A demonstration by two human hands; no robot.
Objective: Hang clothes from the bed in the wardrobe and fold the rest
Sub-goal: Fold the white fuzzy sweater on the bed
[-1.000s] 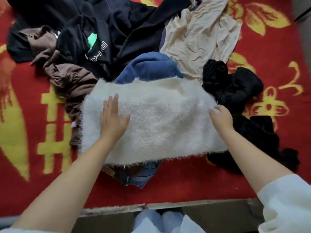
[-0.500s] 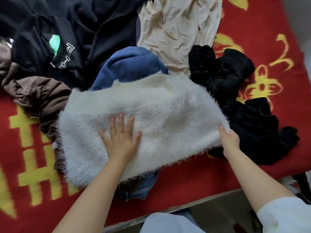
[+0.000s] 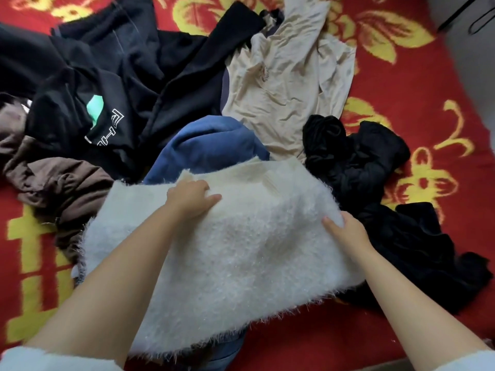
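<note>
Hands: two, the left hand (image 3: 190, 197) and the right hand (image 3: 345, 231)
Fluffy white garments: one, the fluffy white sweater (image 3: 241, 253)
Beige garments: one, the beige top (image 3: 289, 84)
Blue garments: one, the blue garment (image 3: 211, 145)
Brown garments: one, the brown garment (image 3: 56, 183)
Black clothes: two heaps, the black pile (image 3: 128, 76) and the black bundle (image 3: 375, 183); pieces in each could not be told
Beds: one, the bed (image 3: 428, 76) under a red and yellow cover

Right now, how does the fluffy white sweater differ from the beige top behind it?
The fluffy white sweater has a shaggy, fuzzy pile; the beige top is smooth, thin and wrinkled. The sweater lies nearest the camera, folded into a broad band, under the left hand and right hand; the beige top lies farther back, spread loosely and untouched. Both are pale garments on the red bedspread.
</note>
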